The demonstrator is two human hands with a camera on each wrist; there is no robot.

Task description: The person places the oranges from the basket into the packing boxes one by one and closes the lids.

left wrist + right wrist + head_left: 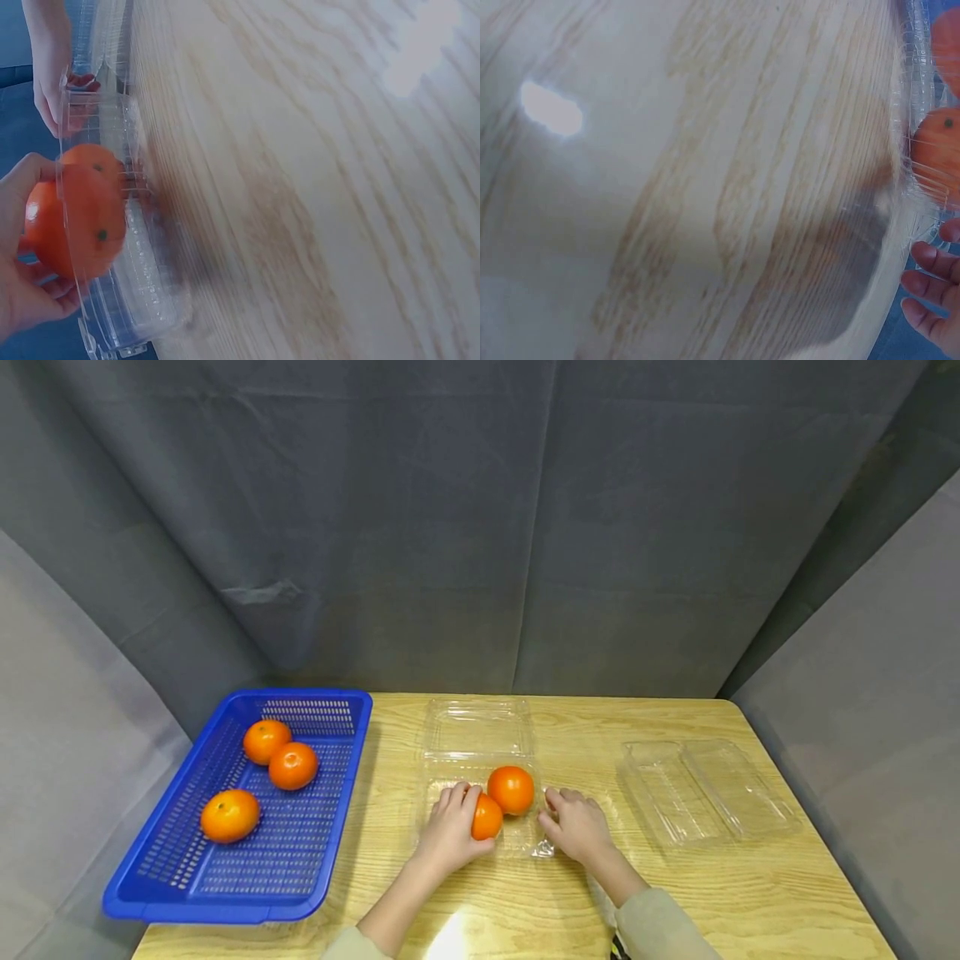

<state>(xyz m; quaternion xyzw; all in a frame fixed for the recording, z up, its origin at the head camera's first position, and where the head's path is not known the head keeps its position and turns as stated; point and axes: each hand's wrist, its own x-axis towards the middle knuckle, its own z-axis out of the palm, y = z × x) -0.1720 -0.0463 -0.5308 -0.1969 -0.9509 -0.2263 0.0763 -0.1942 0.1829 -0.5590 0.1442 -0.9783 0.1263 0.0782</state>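
In the head view my left hand point(450, 831) grips an orange point(487, 818), thumb and fingers curled round it, inside an open clear plastic clamshell box point(450, 768). A second orange point(512, 790) sits in the box just beyond it to the right. The left wrist view shows the held orange point(94, 221) behind the box's clear front wall, its green stem spot towards the camera. My right hand point(577, 827) is at the box's right edge with nothing in its grip. Its fingers point(930, 286) look loosely bent and apart in the right wrist view.
A blue plastic basket point(348, 777) on the left holds three oranges, one of them an orange point(230, 816) nearer the front. Another open clear clamshell box point(675, 793) lies at the right of the wooden table point(787, 893). Grey curtains point(450, 527) stand behind.
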